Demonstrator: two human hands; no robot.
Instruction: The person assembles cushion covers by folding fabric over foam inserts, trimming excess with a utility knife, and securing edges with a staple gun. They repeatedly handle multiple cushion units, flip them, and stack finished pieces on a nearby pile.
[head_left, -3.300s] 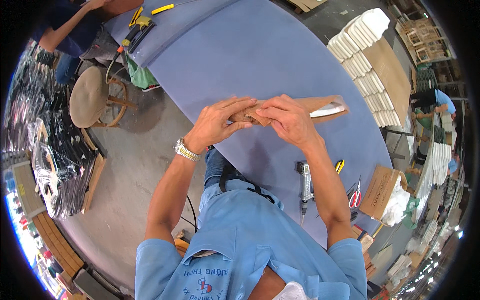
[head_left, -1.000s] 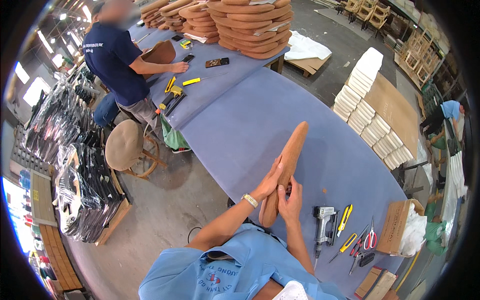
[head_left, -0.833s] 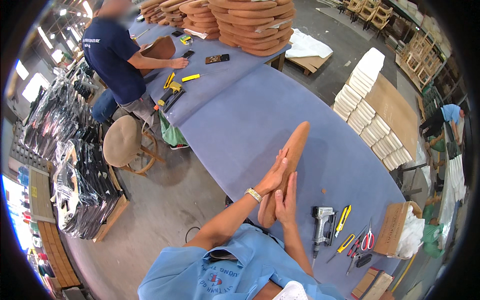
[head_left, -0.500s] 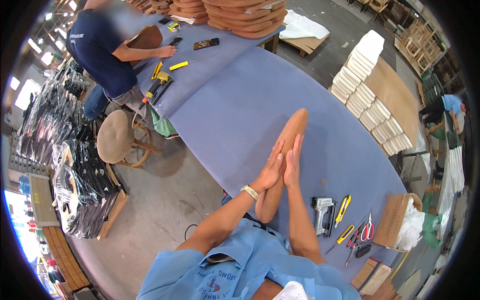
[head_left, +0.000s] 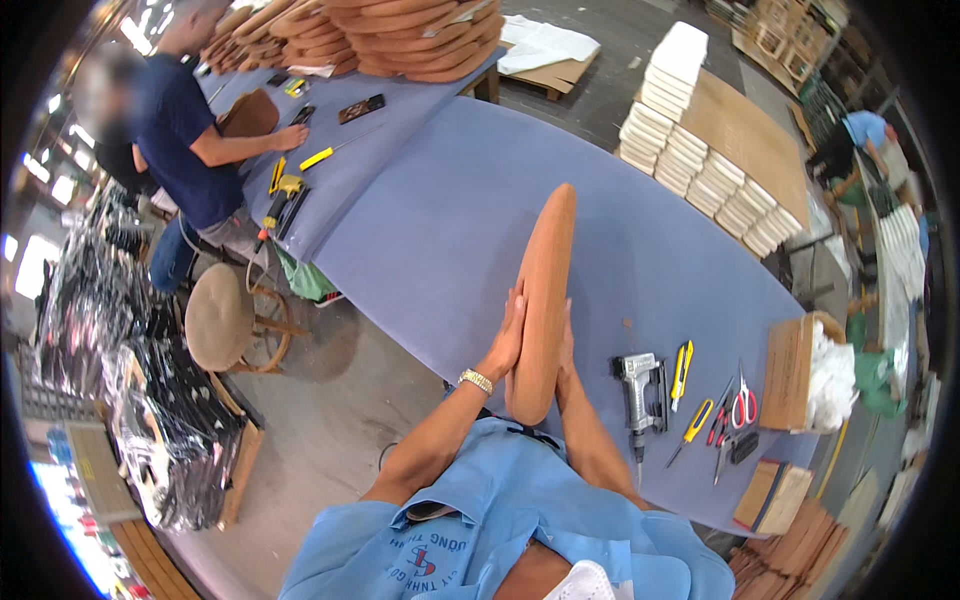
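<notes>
A brown upholstered pad (head_left: pixel 546 290), likely a seat cushion, stands on its edge above the blue table, its long rim pointing away from me. My left hand (head_left: pixel 509 335) lies flat against its left face, a gold-coloured watch on the wrist. Against the opposite face rests my right hand (head_left: pixel 567 345), mostly hidden behind the pad. Between them the two palms hold it. To the right of my right hand lie a silver staple gun (head_left: pixel 638 392) and a yellow utility knife (head_left: pixel 681 375).
The blue table (head_left: pixel 430 220) also carries a yellow screwdriver (head_left: pixel 690 430), red-handled scissors (head_left: pixel 743 408) and a cardboard box (head_left: pixel 790 375) of white stuffing. Brown pads (head_left: pixel 415 40) are stacked at the back. A co-worker (head_left: pixel 185 130) works at far left, near a round stool (head_left: pixel 220 318).
The pad has come closer to me and turned more upright. My hands have slid from its upper rim down onto its two faces. The view has shifted slightly.
</notes>
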